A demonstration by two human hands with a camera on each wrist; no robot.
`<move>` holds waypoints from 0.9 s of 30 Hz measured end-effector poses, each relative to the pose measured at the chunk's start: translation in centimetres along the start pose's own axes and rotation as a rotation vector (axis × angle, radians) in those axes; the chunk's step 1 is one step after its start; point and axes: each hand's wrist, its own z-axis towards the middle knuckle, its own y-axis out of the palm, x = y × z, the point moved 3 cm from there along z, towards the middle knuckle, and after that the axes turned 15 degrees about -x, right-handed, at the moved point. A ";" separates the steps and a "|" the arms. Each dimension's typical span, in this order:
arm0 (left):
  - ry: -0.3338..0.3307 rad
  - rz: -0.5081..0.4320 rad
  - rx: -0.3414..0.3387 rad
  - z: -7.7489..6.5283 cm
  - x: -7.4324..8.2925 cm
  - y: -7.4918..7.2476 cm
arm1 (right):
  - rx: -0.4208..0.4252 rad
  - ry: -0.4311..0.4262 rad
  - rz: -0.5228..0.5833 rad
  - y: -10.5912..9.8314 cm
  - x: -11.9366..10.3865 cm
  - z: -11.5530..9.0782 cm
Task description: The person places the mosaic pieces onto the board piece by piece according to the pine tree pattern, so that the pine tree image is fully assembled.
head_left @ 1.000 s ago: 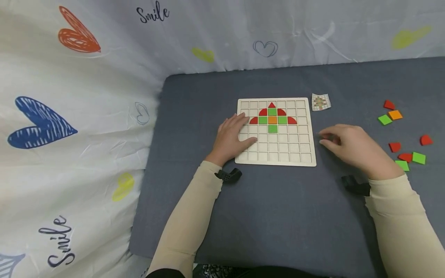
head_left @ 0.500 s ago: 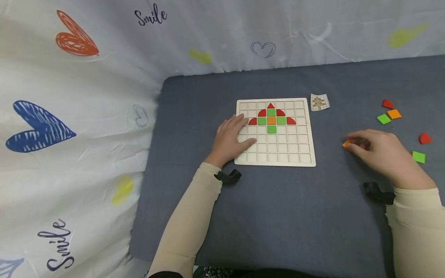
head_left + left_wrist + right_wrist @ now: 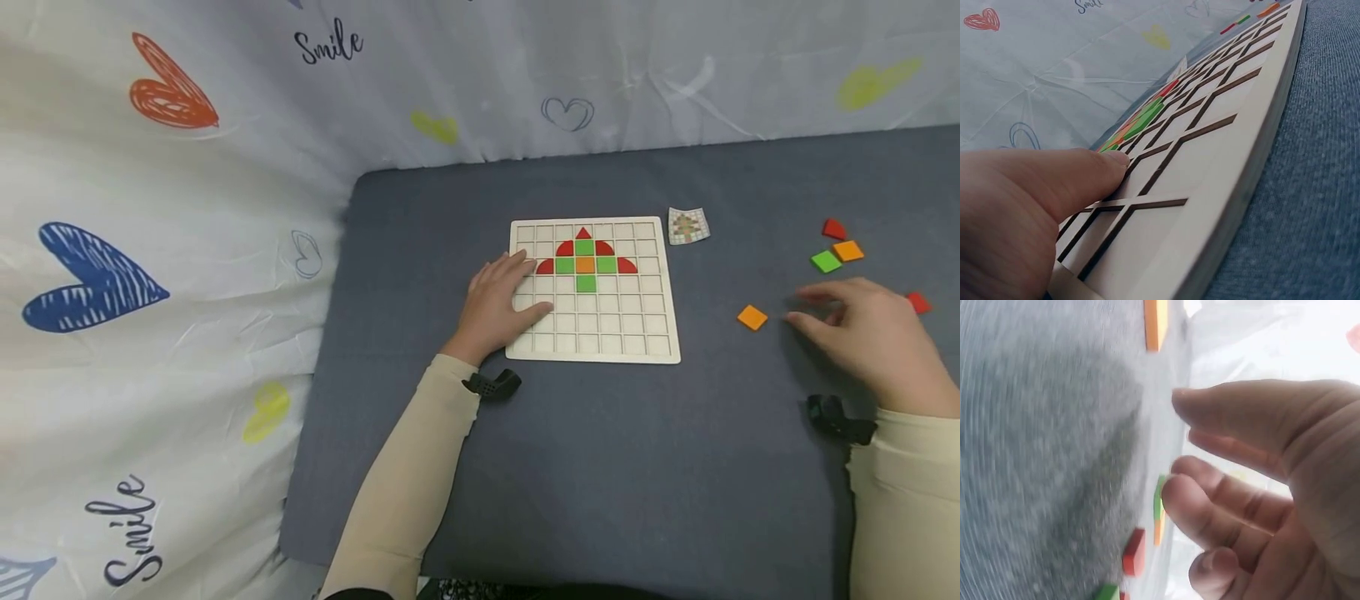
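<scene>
My left hand (image 3: 495, 307) rests with spread fingers on the left edge of a pale wooden grid board (image 3: 609, 326). In the left wrist view its thumb (image 3: 1079, 178) lies over the grid squares. Red, green and orange tiles form a stepped, tree-like pattern in the upper half of the board, with a red triangle (image 3: 583, 234) at the top. An orange square tile (image 3: 752, 317) lies alone right of the board. Further right, my right hand (image 3: 873, 337) hovers over the table, thumb and fingers apart; nothing shows between them in the right wrist view.
A small pattern card (image 3: 687, 226) lies beside the board's upper right corner. Beyond my right hand are a red tile (image 3: 834, 228), an orange tile (image 3: 848, 251) and a green tile (image 3: 826, 262). Another red tile (image 3: 919, 302) is partly hidden behind that hand.
My right hand has moved right, away from the board. The orange square tile, at its fingertips half a second ago, now lies free on the table. My left hand has stayed put.
</scene>
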 end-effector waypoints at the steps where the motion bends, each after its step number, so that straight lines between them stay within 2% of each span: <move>1: 0.000 0.000 0.000 0.0 0.0 0.0 | 0.007 0.013 0.001 0.0 0.2 -0.1; 7: 0.003 0.003 0.003 0.0 -0.1 0.1 | 0.055 0.070 0.002 0.0 1.6 -0.8; 23: -0.003 -0.002 0.018 0.1 -0.2 0.2 | 0.027 0.146 -0.019 -0.6 3.4 -0.6; 27: 0.002 -0.001 0.021 0.1 -0.1 0.1 | 0.055 0.159 -0.018 -0.6 3.7 -0.7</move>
